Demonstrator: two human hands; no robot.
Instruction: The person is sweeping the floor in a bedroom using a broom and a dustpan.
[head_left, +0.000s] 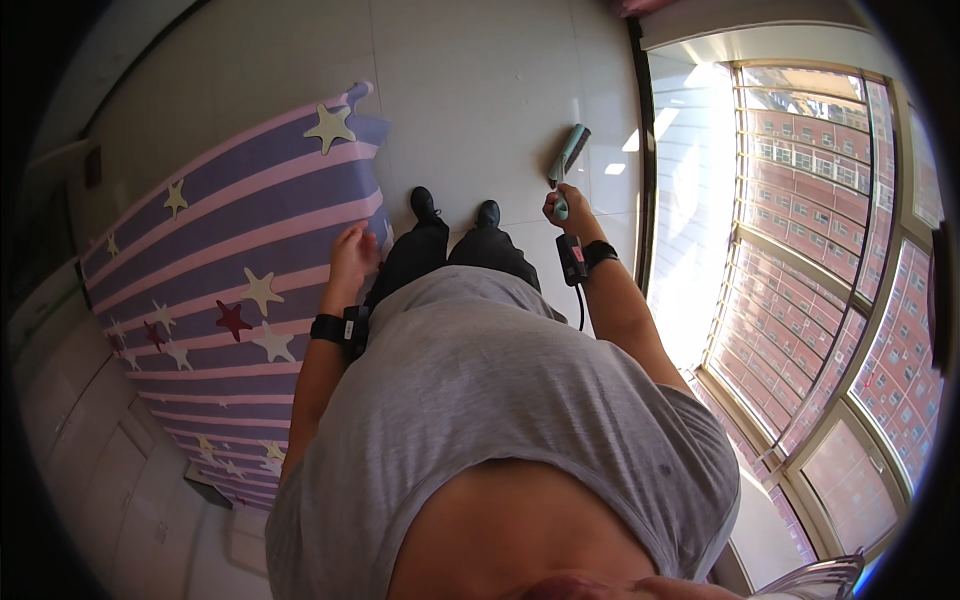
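Note:
In my right hand (568, 209) is the end of the pale green handle of a bed brush (570, 154) with dark bristles, which points away from me above the tiled floor. My left hand (354, 253) hangs beside the edge of a bed covered with a striped purple and pink sheet (262, 217) with a starfish print. Nothing shows in that hand, and its fingers look slightly blurred and partly spread. Each wrist wears a black strap with a small box; a cable hangs from the right one.
Light floor tiles (472, 97) lie around my black shoes (487, 214). On the right, a sunlit window sill (686, 225) runs below a large barred window. Pale cabinets (97, 450) stand beyond the bed at the lower left.

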